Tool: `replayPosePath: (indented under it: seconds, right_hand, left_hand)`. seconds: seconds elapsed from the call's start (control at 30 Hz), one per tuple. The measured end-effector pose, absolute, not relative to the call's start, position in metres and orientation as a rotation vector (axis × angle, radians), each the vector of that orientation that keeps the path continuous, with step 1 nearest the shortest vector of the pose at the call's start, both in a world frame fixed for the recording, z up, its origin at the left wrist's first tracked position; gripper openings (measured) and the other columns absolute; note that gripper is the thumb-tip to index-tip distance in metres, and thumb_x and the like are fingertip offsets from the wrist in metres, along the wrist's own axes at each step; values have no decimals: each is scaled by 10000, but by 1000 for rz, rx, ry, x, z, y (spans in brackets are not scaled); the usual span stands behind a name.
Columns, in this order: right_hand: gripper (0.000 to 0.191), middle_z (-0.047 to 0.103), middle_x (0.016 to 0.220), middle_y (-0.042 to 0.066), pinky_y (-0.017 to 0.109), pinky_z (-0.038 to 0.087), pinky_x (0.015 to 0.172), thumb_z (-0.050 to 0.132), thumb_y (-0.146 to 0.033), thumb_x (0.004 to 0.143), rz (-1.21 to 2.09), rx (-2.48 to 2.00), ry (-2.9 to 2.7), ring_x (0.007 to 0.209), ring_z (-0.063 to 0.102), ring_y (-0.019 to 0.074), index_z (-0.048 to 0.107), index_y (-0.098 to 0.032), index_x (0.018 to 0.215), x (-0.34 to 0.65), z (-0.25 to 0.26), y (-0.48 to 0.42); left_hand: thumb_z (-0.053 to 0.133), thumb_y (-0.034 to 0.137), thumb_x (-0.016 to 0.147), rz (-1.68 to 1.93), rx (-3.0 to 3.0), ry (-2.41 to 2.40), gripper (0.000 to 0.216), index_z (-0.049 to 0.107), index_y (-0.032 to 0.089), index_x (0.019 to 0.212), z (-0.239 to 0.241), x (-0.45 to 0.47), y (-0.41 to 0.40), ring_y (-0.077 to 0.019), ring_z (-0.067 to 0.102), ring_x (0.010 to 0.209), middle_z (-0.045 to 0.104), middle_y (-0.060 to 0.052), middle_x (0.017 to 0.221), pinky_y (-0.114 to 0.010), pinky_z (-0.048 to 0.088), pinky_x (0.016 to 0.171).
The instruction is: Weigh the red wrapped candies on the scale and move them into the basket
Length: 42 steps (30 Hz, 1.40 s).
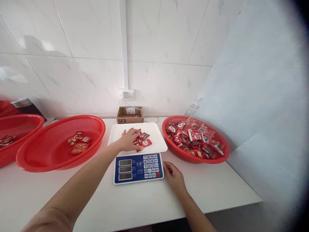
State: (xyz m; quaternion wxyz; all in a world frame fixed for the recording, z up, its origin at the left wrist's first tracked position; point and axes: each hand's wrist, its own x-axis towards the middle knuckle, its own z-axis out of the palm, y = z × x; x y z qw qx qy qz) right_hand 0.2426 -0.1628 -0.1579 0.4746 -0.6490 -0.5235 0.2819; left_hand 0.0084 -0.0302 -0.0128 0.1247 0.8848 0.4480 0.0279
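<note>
A weighing scale stands on the table, with a white tray [158, 133] above its blue keypad panel [138, 168]. Several small red candy packets [145, 142] lie on the tray. My left hand [129, 139] reaches over them from the left, its fingers and thumb curved around part of the pile and hiding some of it. The displays on the panel are lit, but their digits are hard to read. Just right of the keypad, my right hand [174, 175] is by the table, fingers curled in, with nothing visible in them.
At the right stands a red basket [166, 141] heaped with packets. Another red basket [43, 154] at the left holds a few, beside a third basket [29, 120]. Behind the scale are a cardboard box [130, 120] and a wall socket [126, 94]. A clear plastic bottle [193, 108] lies behind the full basket.
</note>
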Motion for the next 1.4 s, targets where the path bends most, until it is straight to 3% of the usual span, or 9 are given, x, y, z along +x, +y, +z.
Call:
replayPosePath:
  seconds: [0.27,0.43,0.63,0.93,1.17,1.3,1.4]
  right_hand:
    - [332,670,839,44,301,502,718,513,-393,748,683,-1585,-1275,739,621,179,624,-196,991,243,-158,-163]
    - [326,671,860,49,306,503,732,510,-383,757,700,-1569,-1275,759,623,181,615,-193,1001,243,-160,-162]
    - [322,672,861,54,310,508,723,512,-387,753,693,-1572,-1277,763,624,187,619,-193,987,242,-159,-163]
    - [312,677,880,50,313,508,739,508,-375,757,675,-1574,-1297,770,630,184,620,-198,988,242,-157,-163]
    - [315,676,901,57,328,506,754,498,-380,759,678,-1598,-1300,779,630,190,618,-196,986,242,-158,-163]
    - [304,678,903,52,328,510,748,505,-370,757,690,-1578,-1301,781,631,191,619,-202,984,243,-160,-162]
    - [307,683,888,54,324,515,737,512,-375,752,678,-1578,-1291,773,634,191,627,-199,975,243,-159,-162]
  left_hand:
    - [412,756,618,28,2593,1256,974,161,243,1407,-14,13,-22,-315,-18,1359,110,-62,1498,-573,-11,1053]
    - [434,745,613,-6,2620,1238,925,256,260,1380,-15,16,-17,-332,17,1355,192,-62,1481,-593,-24,1041]
    - [471,722,622,150,2650,1222,778,441,266,1251,-18,16,-18,-323,164,1327,369,-85,1384,-595,56,1039]
    - [453,668,690,261,2670,1255,605,528,225,1095,-19,18,-24,-269,364,1212,485,-95,1219,-531,137,1046]
    - [391,585,782,283,2704,1234,538,481,229,1174,-20,20,-30,-241,440,1147,491,-88,1244,-498,147,1053]
    - [438,603,750,270,2727,1186,616,385,288,1276,-22,21,-34,-256,360,1229,390,-71,1361,-514,120,1055]
    - [451,568,762,284,2752,1152,606,353,305,1299,-24,23,-35,-245,387,1200,428,-54,1325,-501,133,1054]
